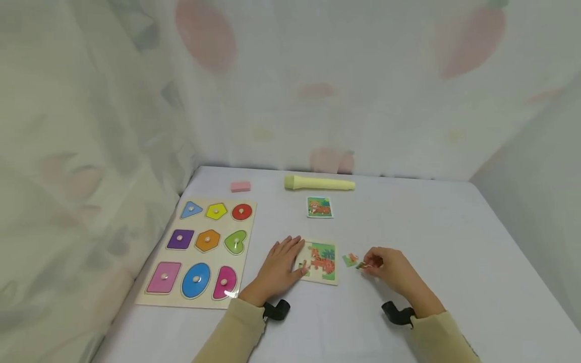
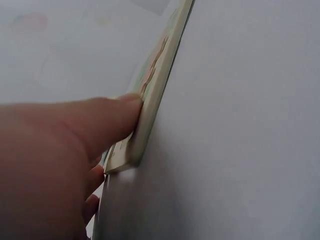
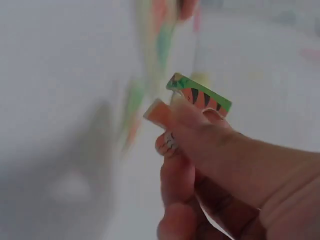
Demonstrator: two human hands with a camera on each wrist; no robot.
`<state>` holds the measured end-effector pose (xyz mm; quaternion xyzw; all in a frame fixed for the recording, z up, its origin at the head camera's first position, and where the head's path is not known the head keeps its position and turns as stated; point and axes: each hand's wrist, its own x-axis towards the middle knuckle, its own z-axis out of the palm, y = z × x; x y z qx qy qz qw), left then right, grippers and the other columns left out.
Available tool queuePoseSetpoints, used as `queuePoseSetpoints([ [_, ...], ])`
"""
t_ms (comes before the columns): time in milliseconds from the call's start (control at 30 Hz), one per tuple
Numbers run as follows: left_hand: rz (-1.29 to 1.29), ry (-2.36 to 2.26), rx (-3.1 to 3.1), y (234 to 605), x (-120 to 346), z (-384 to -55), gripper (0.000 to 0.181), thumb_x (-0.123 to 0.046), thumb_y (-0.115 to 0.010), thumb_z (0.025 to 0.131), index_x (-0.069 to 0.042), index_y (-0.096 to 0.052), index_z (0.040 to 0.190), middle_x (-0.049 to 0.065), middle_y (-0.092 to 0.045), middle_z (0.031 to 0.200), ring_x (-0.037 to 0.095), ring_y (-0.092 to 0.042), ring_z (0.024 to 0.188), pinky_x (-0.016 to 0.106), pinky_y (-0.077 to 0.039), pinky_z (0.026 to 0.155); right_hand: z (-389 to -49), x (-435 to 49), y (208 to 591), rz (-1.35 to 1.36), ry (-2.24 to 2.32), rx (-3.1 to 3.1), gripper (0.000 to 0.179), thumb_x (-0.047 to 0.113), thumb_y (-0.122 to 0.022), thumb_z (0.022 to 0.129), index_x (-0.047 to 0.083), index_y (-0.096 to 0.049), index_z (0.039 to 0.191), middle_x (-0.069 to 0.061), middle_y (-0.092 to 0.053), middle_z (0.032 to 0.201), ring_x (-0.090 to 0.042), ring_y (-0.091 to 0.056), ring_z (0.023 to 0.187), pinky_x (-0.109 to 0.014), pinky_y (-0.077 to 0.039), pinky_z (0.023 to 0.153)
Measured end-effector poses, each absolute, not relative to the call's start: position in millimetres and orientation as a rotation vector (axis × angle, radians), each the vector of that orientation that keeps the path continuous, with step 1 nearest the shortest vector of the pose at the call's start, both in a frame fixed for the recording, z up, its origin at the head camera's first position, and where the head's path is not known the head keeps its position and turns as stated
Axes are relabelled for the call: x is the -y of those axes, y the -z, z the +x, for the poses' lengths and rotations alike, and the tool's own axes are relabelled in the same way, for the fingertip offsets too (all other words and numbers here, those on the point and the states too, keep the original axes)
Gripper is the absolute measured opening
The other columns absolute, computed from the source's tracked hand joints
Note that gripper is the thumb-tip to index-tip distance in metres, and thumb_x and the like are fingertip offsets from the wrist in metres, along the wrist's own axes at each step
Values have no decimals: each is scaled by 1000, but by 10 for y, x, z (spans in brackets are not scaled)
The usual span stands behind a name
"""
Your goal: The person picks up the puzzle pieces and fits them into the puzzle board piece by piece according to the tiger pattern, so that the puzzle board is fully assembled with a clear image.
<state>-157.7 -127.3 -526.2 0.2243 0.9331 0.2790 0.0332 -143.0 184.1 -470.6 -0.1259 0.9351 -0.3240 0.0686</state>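
The right hand (image 1: 388, 269) pinches a striped puzzle piece (image 3: 204, 98) between thumb and bent fingers, while the left hand (image 1: 280, 264), fingers extended, rests its thumb on the puzzle board (image 1: 320, 279) to its right. The step in hand appears to be piece placement; the next move likely calls for orienting the piece over the board, left of the right hand. A white desk (image 1: 436, 242) extends beneath both hands, patterned cloth (image 1: 386, 111) hanging beyond.

A white-covered desk (image 1: 436, 237) reaches back to a hanging white fabric backdrop (image 1: 372, 116) with blurred pink shapes, between a creased, pale patterned drape (image 1: 86, 136) at left and a plain pale-grey upright surface (image 1: 540, 176) at right, in soft light.
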Motion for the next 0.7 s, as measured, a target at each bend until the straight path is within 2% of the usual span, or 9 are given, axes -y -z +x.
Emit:
queuePoseSetpoints([
  [133, 718, -819, -2828, 5217, 1314, -1557, 80, -35, -72, 99, -3, -35, 162, 12, -30, 170, 33, -18, 159, 55, -10, 128, -1621, -1327, 4631, -470, 1046, -2760, 7, 11, -81, 91, 14, -80, 97, 8, -70, 90, -11, -62, 84, -32, -55, 76],
  [300, 721, -754, -2846, 5249, 1311, -1537, 91, -45, -77, 94, -4, -33, 163, 10, -30, 170, 31, -19, 159, 54, -13, 128, -1890, -841, 4737, -457, 1019, -2702, 7, 15, -83, 90, 17, -77, 90, 9, -68, 79, -8, -59, 73, -30, -52, 70],
  [433, 667, -683, -2918, 5282, 1261, -1515, 95, -54, -76, 92, -6, -34, 163, 7, -34, 169, 28, -21, 158, 51, -14, 128, -1993, -705, 4808, -509, 961, -2699, 12, 16, -85, 89, 18, -75, 83, 10, -67, 74, -8, -56, 66, -28, -49, 67],
  [700, 638, -631, -2953, 5286, 1224, -1522, 95, -56, -74, 92, -7, -34, 164, 6, -34, 169, 26, -22, 158, 50, -14, 128, -2034, -708, 4792, -619, 881, -2746, 10, 11, -84, 88, 15, -77, 83, 9, -67, 74, -7, -56, 65, -28, -52, 68],
])
